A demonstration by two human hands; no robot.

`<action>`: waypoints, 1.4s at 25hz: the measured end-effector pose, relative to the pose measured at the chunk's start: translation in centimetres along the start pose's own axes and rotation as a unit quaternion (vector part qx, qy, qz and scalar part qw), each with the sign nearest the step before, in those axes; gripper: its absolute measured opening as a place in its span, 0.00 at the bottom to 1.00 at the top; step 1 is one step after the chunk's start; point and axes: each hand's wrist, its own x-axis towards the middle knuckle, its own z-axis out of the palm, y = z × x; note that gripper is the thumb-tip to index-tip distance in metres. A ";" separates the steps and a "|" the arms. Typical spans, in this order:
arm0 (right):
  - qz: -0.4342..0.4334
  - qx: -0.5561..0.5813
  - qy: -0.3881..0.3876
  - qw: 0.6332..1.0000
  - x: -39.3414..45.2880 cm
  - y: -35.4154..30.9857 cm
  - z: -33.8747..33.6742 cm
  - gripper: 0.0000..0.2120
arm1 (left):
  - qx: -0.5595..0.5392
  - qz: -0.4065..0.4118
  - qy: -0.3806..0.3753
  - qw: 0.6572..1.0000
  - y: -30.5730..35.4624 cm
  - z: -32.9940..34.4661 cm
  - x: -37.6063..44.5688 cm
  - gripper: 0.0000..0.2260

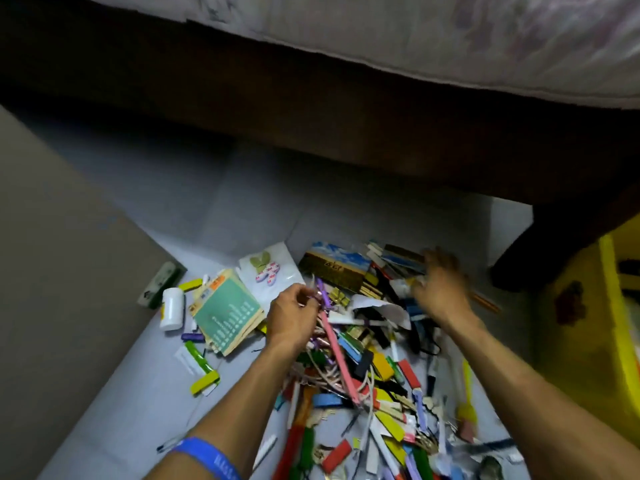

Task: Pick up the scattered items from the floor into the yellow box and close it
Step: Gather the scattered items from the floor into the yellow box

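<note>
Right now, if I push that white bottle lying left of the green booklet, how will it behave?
The white bottle lies on its side on the smooth floor, so it would probably roll rather than slide. It looks like small plastic, likely light. Its round, smooth body may slip from a loose pinch.

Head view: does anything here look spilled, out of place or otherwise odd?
Yes. A heap of small colourful items lies spilled across the floor, with a white bottle and a green booklet strewn to its left. The yellow box stands apart at the right edge. The right hand is motion-blurred.
</note>
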 end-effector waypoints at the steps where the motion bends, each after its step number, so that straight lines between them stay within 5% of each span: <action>1: 0.028 -0.028 -0.034 0.999 1.3 0.0 0.8 0.33 | 0.039 -0.021 0.013 0.999 -0.8 -0.5 0.7 0.06; 3: 0.069 -0.013 -0.085 0.994 3.0 0.4 2.5 0.29 | 0.125 -0.064 0.047 0.989 -2.8 -1.9 1.9 0.15; 6: 0.060 -0.009 -0.017 0.998 3.0 0.5 3.9 0.14 | 0.264 -0.013 0.063 0.962 -5.9 -3.9 3.4 0.24; 10: -0.029 -0.071 0.025 0.997 0.4 -0.2 3.9 0.12 | 0.343 0.060 -0.043 0.937 -7.3 -2.8 5.6 0.34; 14: -0.072 0.001 0.068 0.995 -1.8 -0.9 1.7 0.10 | 0.386 0.106 0.007 0.916 -6.0 -2.6 6.6 0.10; 19: -0.111 0.165 0.242 0.950 -3.8 -4.4 -2.2 0.08 | 0.211 0.117 0.143 0.960 -4.3 -3.6 4.1 0.13; 21: -0.154 0.147 0.231 0.949 -5.3 -7.3 -2.0 0.10 | -0.020 0.107 0.036 0.993 -2.3 -2.5 1.7 0.23; 23: -0.219 0.114 0.170 0.954 -6.7 -9.9 -0.6 0.15 | -0.228 0.081 -0.136 0.961 -0.4 -0.8 -0.5 0.28; 25: -0.267 0.085 0.036 0.959 -8.0 -11.6 1.1 0.22 | -0.337 0.009 -0.149 0.929 0.2 0.7 -1.3 0.22; 27: -0.303 0.087 -0.081 0.946 -8.3 -11.7 2.2 0.20 | -0.320 -0.123 0.001 0.939 -0.5 0.9 -0.4 0.17; 29: -0.279 0.136 -0.069 0.948 -7.2 -11.5 2.8 0.13 | -0.239 -0.188 0.110 0.946 -2.7 -0.4 0.7 0.19; 32: -0.186 0.025 -0.005 0.982 -2.9 -11.0 4.5 0.17 | -0.213 -0.149 0.138 0.956 -4.8 -2.7 2.0 0.11; 35: -0.110 -0.111 -0.113 0.981 0.8 -11.4 6.9 0.31 | -0.256 -0.137 0.154 0.945 -6.6 -4.0 2.2 0.07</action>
